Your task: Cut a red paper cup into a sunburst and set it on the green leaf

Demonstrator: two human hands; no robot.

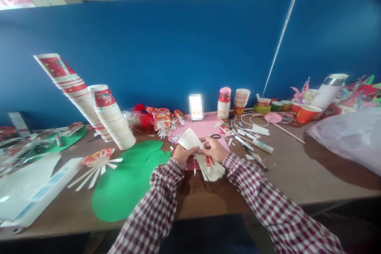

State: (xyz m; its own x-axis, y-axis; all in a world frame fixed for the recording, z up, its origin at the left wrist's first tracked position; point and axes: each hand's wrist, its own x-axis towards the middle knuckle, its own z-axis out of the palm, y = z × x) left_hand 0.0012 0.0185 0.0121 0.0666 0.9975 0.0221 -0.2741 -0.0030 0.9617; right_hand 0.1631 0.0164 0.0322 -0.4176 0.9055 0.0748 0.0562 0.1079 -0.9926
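Near the front of the table, my left hand (183,154) and my right hand (214,149) meet, their fingers closed on a cut paper cup (210,171). Its lower part fans out into white strips with a little red showing. A plain white flap (189,139) rises above my left thumb; whether it belongs to the same cup I cannot tell. Beneath and behind my hands lies pink paper (195,126). Black-handled scissors (215,136) rest just beyond my right hand. Several lion-figure cutouts (163,123) stand past my left hand.
Two leaning cup stacks (111,121) and a green paper sheet (119,190) are on the left, beside another strip-cut cup (98,160). Pens (245,143) and a stick (288,133) lie to the right. A plastic bag (348,135) and a white bottle (329,93) are farther right.
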